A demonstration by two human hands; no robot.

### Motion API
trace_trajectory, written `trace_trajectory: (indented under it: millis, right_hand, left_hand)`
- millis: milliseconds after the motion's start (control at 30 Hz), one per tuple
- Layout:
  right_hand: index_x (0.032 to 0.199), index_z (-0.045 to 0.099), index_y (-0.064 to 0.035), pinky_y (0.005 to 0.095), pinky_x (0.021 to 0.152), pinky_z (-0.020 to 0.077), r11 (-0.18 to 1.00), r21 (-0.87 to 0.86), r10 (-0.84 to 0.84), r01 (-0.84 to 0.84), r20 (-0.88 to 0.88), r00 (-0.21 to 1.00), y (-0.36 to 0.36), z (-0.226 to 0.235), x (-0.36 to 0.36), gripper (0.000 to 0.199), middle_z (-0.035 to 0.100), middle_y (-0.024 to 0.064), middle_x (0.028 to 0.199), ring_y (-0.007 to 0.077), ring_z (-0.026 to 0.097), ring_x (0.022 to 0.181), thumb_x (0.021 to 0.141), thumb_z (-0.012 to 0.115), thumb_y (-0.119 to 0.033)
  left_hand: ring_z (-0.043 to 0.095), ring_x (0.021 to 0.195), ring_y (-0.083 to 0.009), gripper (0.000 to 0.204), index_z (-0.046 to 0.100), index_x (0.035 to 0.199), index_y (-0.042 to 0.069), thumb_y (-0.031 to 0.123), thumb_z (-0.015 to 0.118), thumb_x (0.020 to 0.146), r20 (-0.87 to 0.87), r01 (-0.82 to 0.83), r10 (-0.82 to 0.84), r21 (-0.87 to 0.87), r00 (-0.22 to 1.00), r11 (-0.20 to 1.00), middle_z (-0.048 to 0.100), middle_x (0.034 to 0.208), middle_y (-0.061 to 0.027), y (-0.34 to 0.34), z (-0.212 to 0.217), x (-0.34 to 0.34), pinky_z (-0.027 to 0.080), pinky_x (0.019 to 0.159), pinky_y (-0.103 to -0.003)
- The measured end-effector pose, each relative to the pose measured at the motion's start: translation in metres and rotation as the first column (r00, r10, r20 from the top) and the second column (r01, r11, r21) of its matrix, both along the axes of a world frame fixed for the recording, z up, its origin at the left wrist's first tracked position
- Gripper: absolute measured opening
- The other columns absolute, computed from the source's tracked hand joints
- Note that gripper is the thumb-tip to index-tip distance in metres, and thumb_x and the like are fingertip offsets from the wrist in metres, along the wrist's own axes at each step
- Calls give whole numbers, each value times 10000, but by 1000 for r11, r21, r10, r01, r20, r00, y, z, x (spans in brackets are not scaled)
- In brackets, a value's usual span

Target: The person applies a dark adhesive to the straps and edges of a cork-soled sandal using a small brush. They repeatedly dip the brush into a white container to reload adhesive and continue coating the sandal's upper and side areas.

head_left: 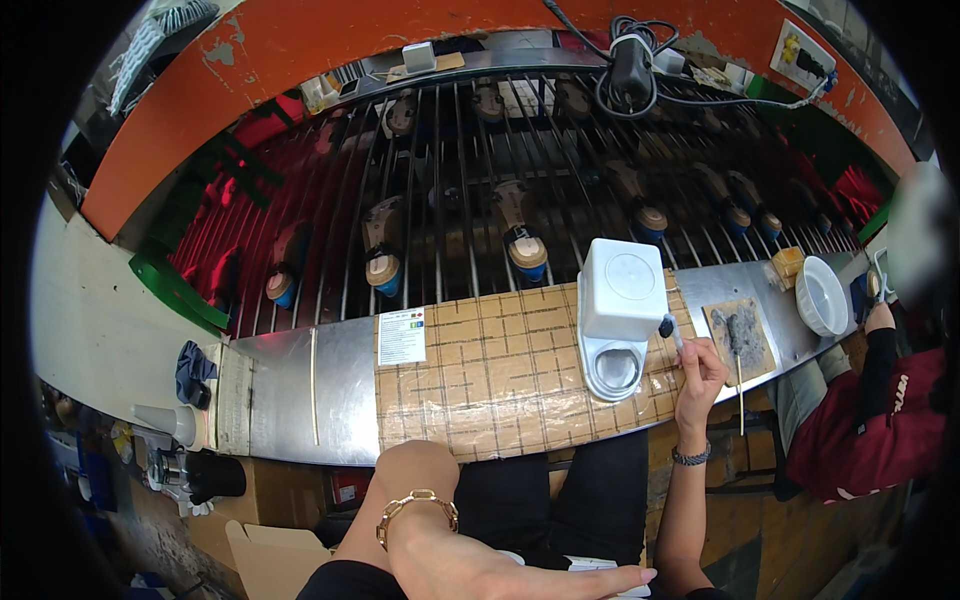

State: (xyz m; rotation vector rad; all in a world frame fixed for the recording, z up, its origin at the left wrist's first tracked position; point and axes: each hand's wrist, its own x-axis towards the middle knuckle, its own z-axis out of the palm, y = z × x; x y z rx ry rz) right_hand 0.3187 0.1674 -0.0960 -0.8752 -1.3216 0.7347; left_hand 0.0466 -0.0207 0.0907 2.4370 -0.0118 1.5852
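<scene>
My right hand (702,378) is closed around the handle of a small brush (667,327) with a dark tip. It is held beside a white dispenser (622,290), whose round cup (615,370) at the base contains something greyish. Close to the lower edge, my left hand (530,580) reaches across my lap, its index finger stretched to the right. Its other fingers are mostly out of sight. White patches show behind that hand; what they are I cannot make out. The dispenser stands on a cardboard sheet (490,380) under clear plastic.
Behind the metal bench (270,390) runs a rack of bars (450,230) carrying several shoe-shaped pieces (520,235) with blue ends. At right are a stained board (740,335) with a thin stick, a white bowl (821,297) and a co-worker in maroon (880,420). Cables (632,75) hang above.
</scene>
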Motion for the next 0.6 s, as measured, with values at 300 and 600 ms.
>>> trace_trajectory:
  millis: [300,600]
  right_hand:
    - [937,725,45,240,701,392,1000,0,-5,5,15,1000,0,-1,0,140,566,29,822,104,507,748,972,637,-59]
    - [946,727,46,243,695,398,1000,4,-2,2,23,1000,0,1,-1,138,567,32,823,107,511,745,972,635,-55]
  left_hand:
    - [706,758,-346,89,675,801,-138,-76,621,836,-16,-13,14,43,1000,999,675,799,-282,2,-1,0,612,877,-569]
    - [706,752,-329,75,675,796,-130,-90,627,838,-17,-38,39,92,999,995,679,800,-268,2,-2,0,613,883,-563]
